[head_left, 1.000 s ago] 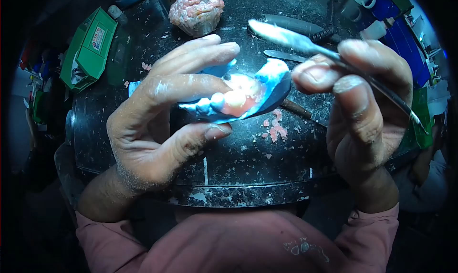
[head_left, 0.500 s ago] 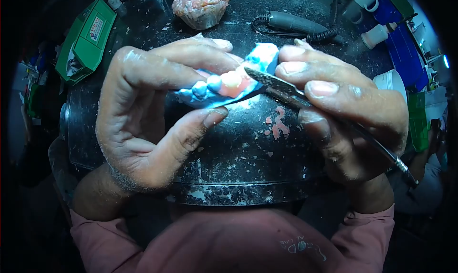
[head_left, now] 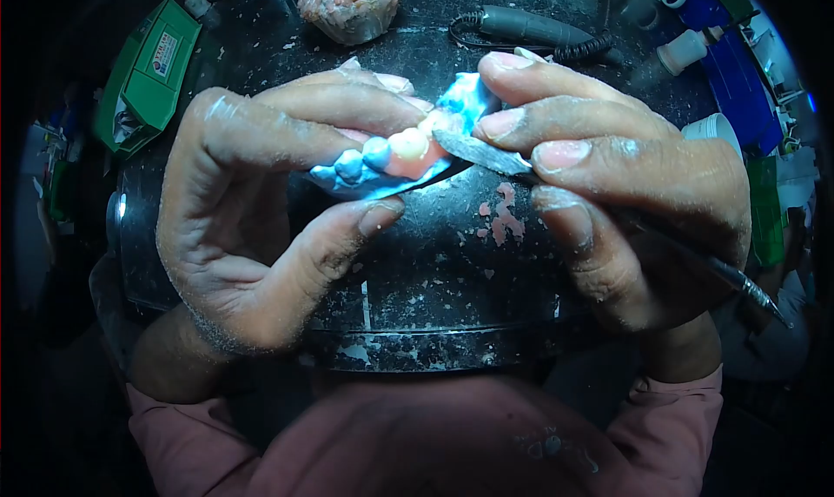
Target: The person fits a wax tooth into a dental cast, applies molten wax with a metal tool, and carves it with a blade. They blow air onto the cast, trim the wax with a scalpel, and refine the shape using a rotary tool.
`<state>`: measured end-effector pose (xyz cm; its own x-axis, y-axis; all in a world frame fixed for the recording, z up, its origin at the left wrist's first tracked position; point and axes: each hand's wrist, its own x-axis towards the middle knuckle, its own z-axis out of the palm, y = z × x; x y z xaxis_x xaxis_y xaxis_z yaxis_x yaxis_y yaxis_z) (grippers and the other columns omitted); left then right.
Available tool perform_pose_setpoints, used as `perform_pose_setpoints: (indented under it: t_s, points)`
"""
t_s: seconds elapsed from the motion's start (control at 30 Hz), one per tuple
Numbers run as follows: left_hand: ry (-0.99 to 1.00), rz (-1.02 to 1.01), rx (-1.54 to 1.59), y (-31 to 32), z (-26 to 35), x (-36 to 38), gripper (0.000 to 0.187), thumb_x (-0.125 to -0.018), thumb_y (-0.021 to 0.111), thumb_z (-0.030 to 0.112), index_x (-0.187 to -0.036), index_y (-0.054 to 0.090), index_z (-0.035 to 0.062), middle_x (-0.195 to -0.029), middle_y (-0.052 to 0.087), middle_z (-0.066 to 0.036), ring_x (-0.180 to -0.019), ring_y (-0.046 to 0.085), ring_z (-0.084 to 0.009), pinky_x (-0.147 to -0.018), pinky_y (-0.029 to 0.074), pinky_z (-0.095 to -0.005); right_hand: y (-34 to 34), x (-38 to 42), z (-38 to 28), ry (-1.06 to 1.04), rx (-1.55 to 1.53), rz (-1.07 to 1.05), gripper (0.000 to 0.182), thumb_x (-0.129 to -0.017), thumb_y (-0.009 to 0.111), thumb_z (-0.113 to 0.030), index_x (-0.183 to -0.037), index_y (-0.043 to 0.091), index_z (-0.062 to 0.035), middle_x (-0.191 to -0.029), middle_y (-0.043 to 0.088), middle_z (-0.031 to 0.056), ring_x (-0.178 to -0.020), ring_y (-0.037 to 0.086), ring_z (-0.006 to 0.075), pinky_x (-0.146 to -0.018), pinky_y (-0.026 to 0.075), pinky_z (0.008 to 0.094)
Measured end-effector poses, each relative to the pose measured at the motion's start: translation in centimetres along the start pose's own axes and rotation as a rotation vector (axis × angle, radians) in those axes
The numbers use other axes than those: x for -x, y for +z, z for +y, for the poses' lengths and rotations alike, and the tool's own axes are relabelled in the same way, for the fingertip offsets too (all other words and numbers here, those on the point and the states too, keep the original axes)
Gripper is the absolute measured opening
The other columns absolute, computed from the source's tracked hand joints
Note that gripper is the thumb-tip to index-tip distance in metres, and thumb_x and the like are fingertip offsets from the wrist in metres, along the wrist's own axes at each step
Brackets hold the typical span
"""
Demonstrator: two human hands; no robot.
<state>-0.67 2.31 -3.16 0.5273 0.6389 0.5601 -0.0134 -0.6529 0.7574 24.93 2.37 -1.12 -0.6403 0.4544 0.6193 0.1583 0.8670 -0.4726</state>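
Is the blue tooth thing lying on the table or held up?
Held up: the left hand grips the blue model above the table.

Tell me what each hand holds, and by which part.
The left hand holds the blue, pink and white dental model by its edges; the right hand holds the slim grey metal tool by its shaft, just behind the flat blade.

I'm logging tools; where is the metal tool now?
In the head view, right of centre, the metal tool is in the right hand, its blade at the blue model.
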Motion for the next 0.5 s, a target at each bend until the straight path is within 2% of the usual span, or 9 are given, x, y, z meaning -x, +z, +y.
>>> perform_pose_setpoints:
  t_s: [0.1,0.2,0.3,0.4,0.5]
  points:
    - [0.002,-0.004,-0.022,-0.1,0.0,0.0,0.026,-0.084,0.064,0.001,-0.106,0.049,0.0029,-0.114,0.060,-0.022,-0.120,0.051,-0.0324,-0.108,0.031,-0.0495,-0.3,0.3,0.5,0.015,0.037,-0.048,0.022,-0.091,0.060,-0.009,-0.109,0.052,-0.0001,-0.106,0.063,0.0272,-0.111,0.059,0.0413,-0.097,0.045,0.0533]
    - [0.032,-0.014,-0.030,0.0,-0.2,-0.1,0.026,-0.084,0.064,0.002,-0.105,0.049,0.0033,-0.114,0.060,-0.022,-0.119,0.053,-0.0326,-0.108,0.030,-0.0509,0.6,0.6,1.6,-0.095,-0.030,-0.015,0.022,-0.090,0.061,-0.007,-0.109,0.052,0.0001,-0.105,0.064,0.0262,-0.111,0.059,0.0408,-0.097,0.046,0.0528]
    - [0.057,-0.034,-0.048,0.0,0.0,-0.2,0.025,-0.084,0.064,0.003,-0.104,0.049,0.0039,-0.114,0.061,-0.022,-0.117,0.054,-0.0326,-0.109,0.029,-0.0524,1.6,-0.1,-0.4,-0.021,-0.113,0.184,0.021,-0.090,0.061,-0.006,-0.109,0.053,0.0001,-0.105,0.064,0.0249,-0.110,0.060,0.0402,-0.097,0.046,0.0523]
    - [0.055,-0.029,-0.062,0.1,-0.1,-0.1,0.026,-0.084,0.065,0.004,-0.104,0.049,0.0045,-0.113,0.061,-0.021,-0.116,0.054,-0.0326,-0.109,0.029,-0.0534,0.4,0.3,-0.3,0.010,0.019,0.036,0.021,-0.090,0.061,-0.007,-0.108,0.053,0.0000,-0.105,0.064,0.0242,-0.109,0.060,0.0394,-0.097,0.046,0.0523]
    - [0.033,-0.016,-0.053,0.1,-0.1,0.1,0.026,-0.084,0.065,0.004,-0.104,0.049,0.0050,-0.113,0.061,-0.020,-0.117,0.053,-0.0324,-0.110,0.028,-0.0536,0.5,0.5,-0.1,0.029,-0.025,0.028,0.021,-0.089,0.063,-0.009,-0.106,0.055,-0.0005,-0.106,0.064,0.0231,-0.110,0.060,0.0385,-0.097,0.047,0.0508]
